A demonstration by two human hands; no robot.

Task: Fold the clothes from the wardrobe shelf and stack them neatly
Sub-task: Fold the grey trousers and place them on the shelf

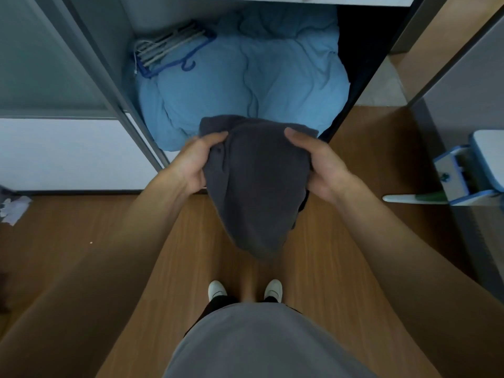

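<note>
the left hand (197, 162) and right hand (317, 165) each grip a side of a dark grey garment (256, 186), fingers curled into the cloth, holding it in the air so it hangs down over a wooden floor (136, 241). just beyond it an open wardrobe (103, 64) holds a crumpled light blue duvet (245, 83), with blue and white hangers (169, 49) lying on its back left. two white shoes (217, 290) stand on the floor below.
</note>
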